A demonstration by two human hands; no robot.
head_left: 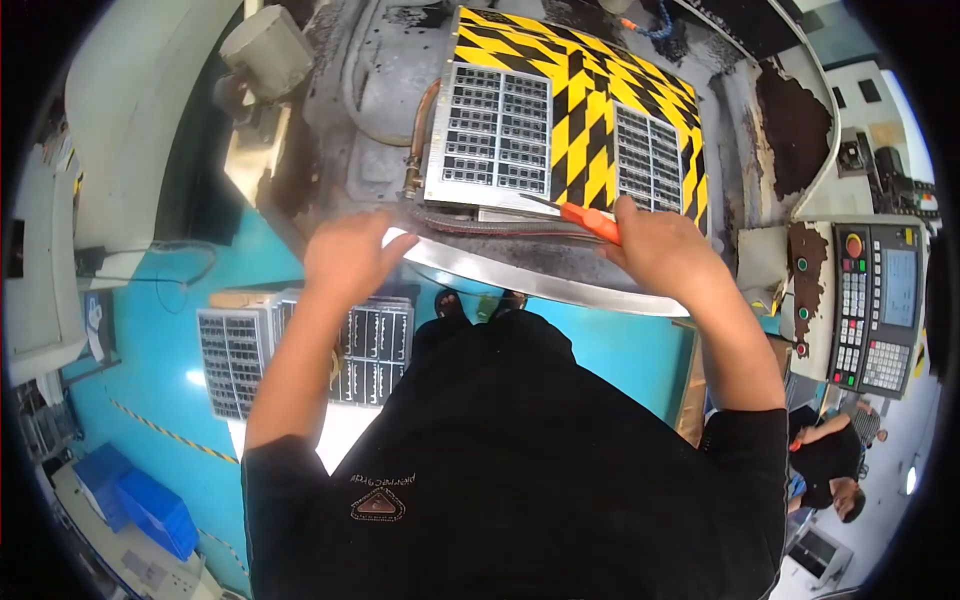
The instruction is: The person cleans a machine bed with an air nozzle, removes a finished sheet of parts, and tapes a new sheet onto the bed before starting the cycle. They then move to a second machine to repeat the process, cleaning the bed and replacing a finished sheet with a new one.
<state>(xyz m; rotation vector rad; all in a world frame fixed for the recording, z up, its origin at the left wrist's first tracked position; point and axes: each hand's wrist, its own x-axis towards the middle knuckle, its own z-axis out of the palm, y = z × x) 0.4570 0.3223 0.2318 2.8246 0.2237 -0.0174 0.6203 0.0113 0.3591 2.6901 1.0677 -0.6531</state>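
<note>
My right hand (662,250) is closed around a tool with an orange handle (588,219) and a thin, pointed metal blade; its exact kind is unclear. The blade tip lies close to the lower edge of a pale panel (497,135) carrying rows of dark rectangular parts. A similar panel (650,160) is set to its right, and both rest on a yellow-and-black striped surface (583,130). At the left, my left hand (345,255) grips the bright metal rim (520,281) of the machine bed, thumb on the near side.
A hose (480,225) runs between panel and rim. More panels (235,355) are stacked below my left forearm. A control console (875,300) stands at the right, with another person (830,460) beyond it. Blue bins (155,510) sit at the lower left.
</note>
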